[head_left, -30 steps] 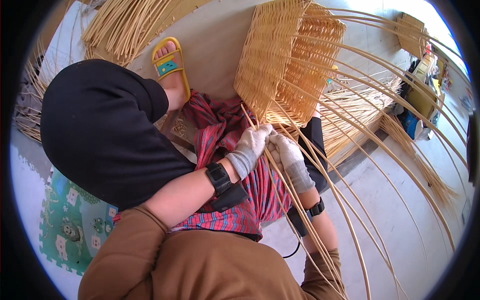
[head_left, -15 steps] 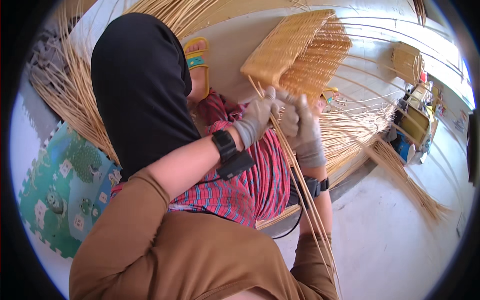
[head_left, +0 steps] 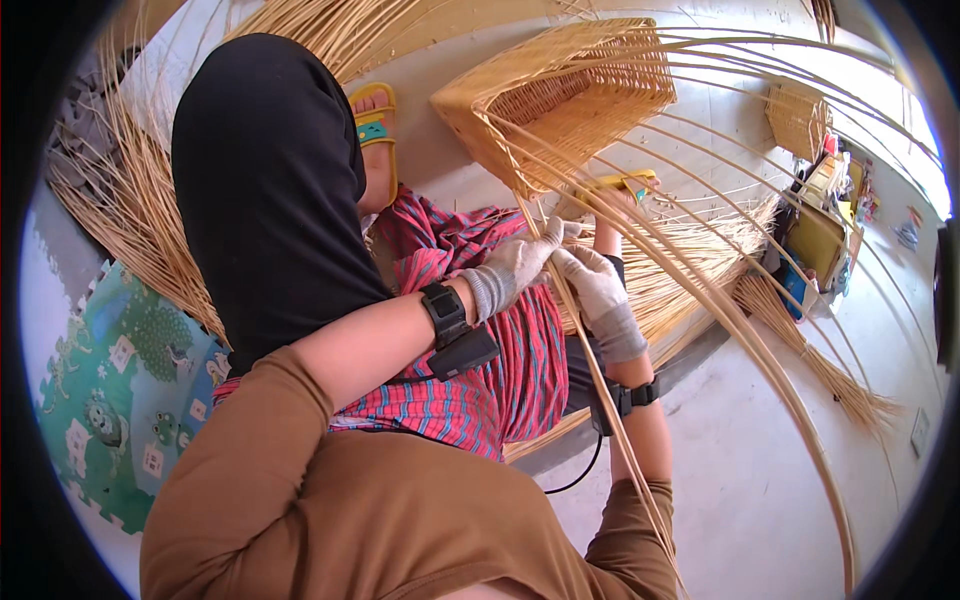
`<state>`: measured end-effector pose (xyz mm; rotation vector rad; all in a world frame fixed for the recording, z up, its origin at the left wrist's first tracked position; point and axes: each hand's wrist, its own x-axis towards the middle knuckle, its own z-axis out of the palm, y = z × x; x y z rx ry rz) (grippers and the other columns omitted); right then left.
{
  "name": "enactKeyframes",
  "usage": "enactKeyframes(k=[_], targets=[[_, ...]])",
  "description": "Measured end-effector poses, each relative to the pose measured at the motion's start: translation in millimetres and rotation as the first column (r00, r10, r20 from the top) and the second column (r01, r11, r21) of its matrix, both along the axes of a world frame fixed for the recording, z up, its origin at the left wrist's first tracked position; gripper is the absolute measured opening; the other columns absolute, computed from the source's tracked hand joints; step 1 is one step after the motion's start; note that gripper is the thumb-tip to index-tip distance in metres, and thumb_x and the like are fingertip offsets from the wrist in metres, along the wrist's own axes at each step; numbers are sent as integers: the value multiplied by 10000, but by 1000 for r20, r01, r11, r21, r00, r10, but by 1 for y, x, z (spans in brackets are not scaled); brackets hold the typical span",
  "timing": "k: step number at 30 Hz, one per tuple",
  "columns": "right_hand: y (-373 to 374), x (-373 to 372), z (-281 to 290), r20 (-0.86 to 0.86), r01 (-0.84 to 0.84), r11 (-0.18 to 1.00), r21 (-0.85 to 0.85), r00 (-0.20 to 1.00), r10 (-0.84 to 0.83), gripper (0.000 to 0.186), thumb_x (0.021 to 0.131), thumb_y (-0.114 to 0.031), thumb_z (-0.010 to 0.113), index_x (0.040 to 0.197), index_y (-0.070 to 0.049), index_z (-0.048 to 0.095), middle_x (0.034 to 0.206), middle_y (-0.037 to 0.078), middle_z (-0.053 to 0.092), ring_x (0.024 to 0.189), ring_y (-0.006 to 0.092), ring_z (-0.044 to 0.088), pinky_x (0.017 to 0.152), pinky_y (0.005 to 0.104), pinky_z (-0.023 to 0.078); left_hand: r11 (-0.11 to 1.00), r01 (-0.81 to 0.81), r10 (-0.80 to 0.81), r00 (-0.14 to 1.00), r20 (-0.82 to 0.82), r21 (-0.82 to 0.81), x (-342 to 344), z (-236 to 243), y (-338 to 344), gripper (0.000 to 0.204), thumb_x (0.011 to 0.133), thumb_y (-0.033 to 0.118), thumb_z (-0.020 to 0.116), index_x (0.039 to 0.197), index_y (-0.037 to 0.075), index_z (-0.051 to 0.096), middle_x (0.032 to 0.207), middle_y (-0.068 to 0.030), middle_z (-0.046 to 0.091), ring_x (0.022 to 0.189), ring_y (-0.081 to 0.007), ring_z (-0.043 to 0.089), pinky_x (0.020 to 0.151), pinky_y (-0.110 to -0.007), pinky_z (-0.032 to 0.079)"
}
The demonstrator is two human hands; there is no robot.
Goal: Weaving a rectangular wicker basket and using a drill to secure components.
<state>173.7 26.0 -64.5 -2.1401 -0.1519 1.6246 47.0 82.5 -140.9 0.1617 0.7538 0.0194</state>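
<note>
A partly woven wicker basket (head_left: 620,125) lies tilted ahead of me, its inside showing, with long loose canes (head_left: 745,325) sweeping from it to the right. Just below its near corner, my left hand (head_left: 512,266), in a pale work glove, is closed on thin wicker strands (head_left: 598,372). Beside it, my right hand (head_left: 598,292), also gloved, pinches the same strands, which trail down past my right forearm. The fingers of both hands nearly touch. Where the strands meet the basket corner is partly hidden by the fingers and crossing canes.
Bundles of wicker canes lie at the left (head_left: 135,225), under my right leg and farther right (head_left: 805,350). A smaller basket (head_left: 797,118) stands at the back right, near cluttered boxes (head_left: 815,245). A foam play mat (head_left: 130,390) covers the left floor. My sandals (head_left: 375,128) are near the basket.
The basket has turned and shifted left, showing more of its inside. Its long canes have swung down toward the right front. Both hands have moved slightly down, still gripping the strands.
</note>
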Motion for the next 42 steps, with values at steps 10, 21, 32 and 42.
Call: enactKeyframes(k=[10,21,32,42], targets=[[-4,21,-23,-83,55,996,68,995,-49,220,1020,-199,558,1119,-36,668,924,-5,646,696,58,568,592,206,459,924,-285,270,959,-90,-255,9,-19,4,263,1023,262,589,1137,38,664,1013,-87,715,887,-190,700,835,-361,590],[24,10,-3,-39,204,956,-211,975,-217,169,1008,-218,545,913,-104,628,599,-53,483,370,50,379,320,210,277,985,-166,171,976,-137,44,17,-35,-7,338,1026,354,576,917,72,727,840,-62,706,767,-164,648,751,-322,530],[31,14,-3,-252,281,910,-305,898,-362,202,1012,-223,514,834,-126,518,486,-88,300,309,31,269,272,210,231,961,-223,213,974,-76,-165,13,-27,3,316,1014,350,608,1067,45,670,892,-58,696,791,-165,686,712,-313,576],[46,3,-23,-76,296,942,-158,948,-310,152,1012,-189,543,967,-69,625,646,-74,560,400,5,401,345,160,347,966,-258,252,951,-180,-7,21,-44,-3,315,1021,350,581,935,65,685,759,-30,608,709,-166,556,693,-323,454]])
